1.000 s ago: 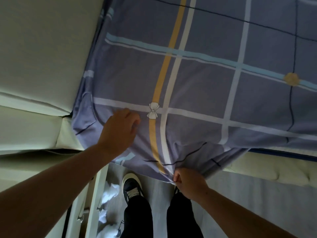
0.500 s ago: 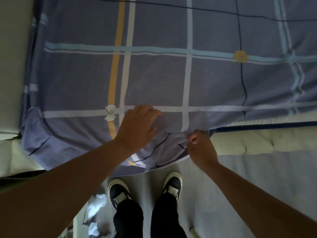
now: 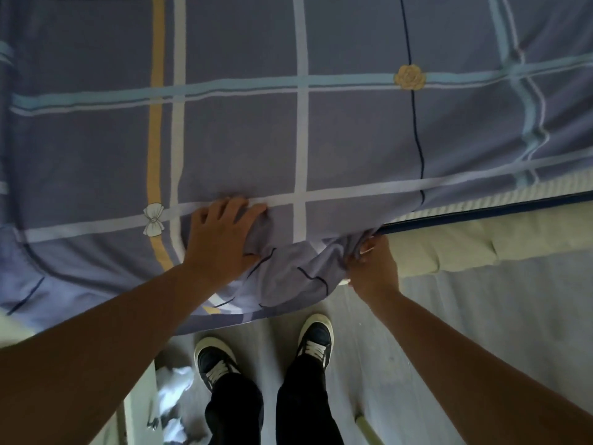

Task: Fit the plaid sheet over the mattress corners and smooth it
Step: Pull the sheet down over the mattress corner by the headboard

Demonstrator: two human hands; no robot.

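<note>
The blue-grey plaid sheet (image 3: 244, 136) with white, yellow and light-blue stripes covers the mattress top and hangs over its near edge. My left hand (image 3: 218, 239) lies on the sheet at the near edge, fingers bent into a bunch of loose cloth. My right hand (image 3: 372, 268) grips the gathered hem of the sheet just under the mattress edge. To the right of that hand the mattress side (image 3: 500, 197) with its dark piping shows bare, above the pale padded bed base (image 3: 465, 245).
My two feet in dark shoes (image 3: 314, 338) stand on the grey floor close to the bed. White crumpled cloth (image 3: 173, 390) lies on the floor at the lower left, beside a pale furniture edge (image 3: 134, 412).
The view has shifted right along the bed. My left hand slid right across the sheet and now bunches cloth; my right hand moved right along the hem, up to the mattress edge.
</note>
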